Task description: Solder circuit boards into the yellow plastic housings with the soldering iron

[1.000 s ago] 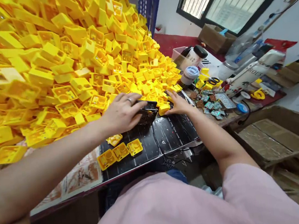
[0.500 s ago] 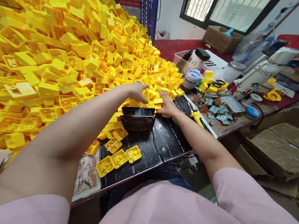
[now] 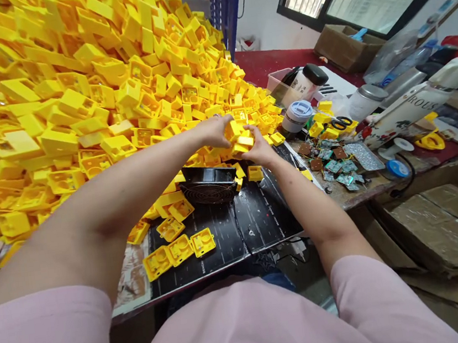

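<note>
Both of my hands are at the lower right edge of a big pile of yellow plastic cases (image 3: pixel 89 88). My left hand (image 3: pixel 219 131) has its fingers closed on a yellow case (image 3: pixel 232 131). My right hand (image 3: pixel 260 148) is curled round yellow cases (image 3: pixel 244 144), close beside the left. Just below the hands a black fan (image 3: pixel 209 185) stands on the black mat (image 3: pixel 223 228). A loose yellow case (image 3: pixel 255 173) lies on the mat to the right of the fan. Three opened cases (image 3: pixel 180 250) sit in a row near the mat's front edge.
To the right are a lidded cup (image 3: pixel 297 116), black scissors (image 3: pixel 340 123), small circuit boards (image 3: pixel 339 166), a metallic tray (image 3: pixel 363 156) and a floral flask (image 3: pixel 405 108). A cardboard box (image 3: pixel 444 223) stands low at the right. A blue crate (image 3: pixel 226 7) rises behind the pile.
My hands have closed on yellow cases and lifted them slightly. Some cases now lie loose beside the fan. The view has shifted slightly.
</note>
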The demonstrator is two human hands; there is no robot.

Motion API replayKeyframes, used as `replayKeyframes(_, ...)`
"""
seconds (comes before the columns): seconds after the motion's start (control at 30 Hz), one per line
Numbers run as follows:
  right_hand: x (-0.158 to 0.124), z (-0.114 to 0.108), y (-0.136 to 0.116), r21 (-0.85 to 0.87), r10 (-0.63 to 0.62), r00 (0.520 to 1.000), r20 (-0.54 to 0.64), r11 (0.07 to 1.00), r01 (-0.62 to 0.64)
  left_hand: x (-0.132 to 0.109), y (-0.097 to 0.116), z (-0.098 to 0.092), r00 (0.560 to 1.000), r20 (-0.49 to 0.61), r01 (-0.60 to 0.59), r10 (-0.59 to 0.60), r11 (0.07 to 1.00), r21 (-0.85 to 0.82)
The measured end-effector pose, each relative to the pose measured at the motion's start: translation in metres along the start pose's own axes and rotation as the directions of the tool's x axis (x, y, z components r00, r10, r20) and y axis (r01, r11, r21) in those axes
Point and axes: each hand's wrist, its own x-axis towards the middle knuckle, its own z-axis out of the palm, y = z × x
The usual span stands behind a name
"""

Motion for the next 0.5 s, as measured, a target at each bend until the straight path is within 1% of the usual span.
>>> replayKeyframes(0.07,0.014,-0.008,-0.019,0.034,-0.012,1.000,0.017,0.999,0.012,-0.006,-0.006,-0.012,0.996,-0.075,0.031,-0.040,0.993,-0.112)
replayKeyframes(0.13,0.032,-0.013,-0.043,0.052,-0.045,0.998,0.037,0.998,0.043,-0.019,-0.014,-0.028,0.986,-0.131,0.071,-0.099,0.977,-0.202)
replayKeyframes(0.2,0.053,-0.010,-0.071,0.069,-0.116,0.990,0.077,0.991,0.111,-0.040,-0.028,-0.048,0.967,-0.203,0.100,-0.156,0.960,-0.263)
replayKeyframes(0.23,0.064,-0.004,-0.086,0.079,-0.172,0.980,0.103,0.983,0.165,-0.054,-0.036,-0.059,0.952,-0.248,0.106,-0.179,0.954,-0.281)
replayKeyframes(0.27,0.075,0.006,-0.101,0.087,-0.233,0.964,0.128,0.971,0.223,-0.070,-0.045,-0.069,0.937,-0.295,0.102,-0.189,0.953,-0.285)
replayKeyframes(0.33,0.094,0.033,-0.134,0.078,-0.348,0.922,0.171,0.937,0.339,-0.106,-0.066,-0.085,0.908,-0.360,0.120,-0.212,0.958,-0.262)
replayKeyframes(0.37,0.102,0.051,-0.152,0.048,-0.392,0.900,0.190,0.919,0.391,-0.125,-0.076,-0.091,0.893,-0.375,0.164,-0.247,0.957,-0.239)
replayKeyframes(0.4,0.108,0.070,-0.169,-0.001,-0.426,0.881,0.207,0.900,0.435,-0.143,-0.088,-0.095,0.873,-0.382,0.236,-0.304,0.947,-0.216)
replayKeyframes(0.43,0.113,0.090,-0.185,-0.079,-0.448,0.865,0.227,0.876,0.475,-0.160,-0.100,-0.096,0.839,-0.389,0.327,-0.381,0.924,-0.199)
replayKeyframes(0.47,0.118,0.110,-0.201,-0.175,-0.452,0.854,0.258,0.847,0.502,-0.175,-0.113,-0.095,0.787,-0.399,0.426,-0.471,0.882,-0.201)
replayKeyframes(0.5,0.122,0.129,-0.216,-0.212,-0.435,0.854,0.286,0.840,0.499,-0.186,-0.127,-0.091,0.733,-0.411,0.501,-0.542,0.839,-0.213)
